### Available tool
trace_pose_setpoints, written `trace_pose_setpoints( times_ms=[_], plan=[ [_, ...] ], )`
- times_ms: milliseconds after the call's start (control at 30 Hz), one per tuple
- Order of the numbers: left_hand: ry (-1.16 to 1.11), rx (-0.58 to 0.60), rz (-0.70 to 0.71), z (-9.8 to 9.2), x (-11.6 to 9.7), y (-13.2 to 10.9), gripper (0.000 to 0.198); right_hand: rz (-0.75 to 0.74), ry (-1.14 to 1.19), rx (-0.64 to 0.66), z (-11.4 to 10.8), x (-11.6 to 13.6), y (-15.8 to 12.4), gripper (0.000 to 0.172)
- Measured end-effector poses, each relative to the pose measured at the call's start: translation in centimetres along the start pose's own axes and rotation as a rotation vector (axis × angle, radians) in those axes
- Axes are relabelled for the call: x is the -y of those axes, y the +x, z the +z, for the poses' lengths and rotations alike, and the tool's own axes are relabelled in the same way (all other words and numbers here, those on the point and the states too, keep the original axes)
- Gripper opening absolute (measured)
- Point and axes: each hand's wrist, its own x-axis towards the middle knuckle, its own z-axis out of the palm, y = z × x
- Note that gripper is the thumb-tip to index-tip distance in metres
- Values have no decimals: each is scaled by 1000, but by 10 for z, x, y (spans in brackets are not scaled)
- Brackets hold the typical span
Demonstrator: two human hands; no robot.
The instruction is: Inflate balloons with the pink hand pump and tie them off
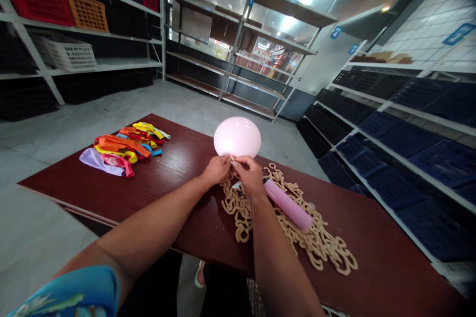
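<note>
An inflated pale pink balloon (237,136) sits just above my hands, over the dark red-brown table (159,193). My left hand (216,169) and my right hand (248,176) meet at the balloon's neck, fingers pinched closed on it. Under and to the right of my hands lies a heap of beige plastic chain links (308,237). A pink hand pump (288,204) rests on top of that heap, right of my right wrist.
A pile of flat balloons in several colours (124,148) lies on the table's left part. Metal shelves with red, orange and white crates (70,15) stand at the left, empty racks at the back, dark blue bins (409,153) along the right.
</note>
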Motion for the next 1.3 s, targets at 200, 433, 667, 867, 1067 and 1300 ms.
trace_pose_setpoints(
  times_ms=[200,433,667,867,1067,1300],
  plan=[
    [60,17,14,1,2,-2,38,44,-90,48,1,4,-1,19],
    [-264,21,-29,8,-8,-2,35,-120,-433,-203,4,3,0,18],
    [-458,77,-10,9,-7,-4,39,-60,-403,-266,5,3,1,17],
    [-348,97,62,4,-5,-3,40,-92,-352,-264,6,0,1,20],
    [-290,-1,-33,3,-1,0,38,-456,-519,-104,4,9,-3,13],
    [-461,11,-22,7,0,-2,39,-299,-440,-131,-1,7,-2,23]
  ],
)
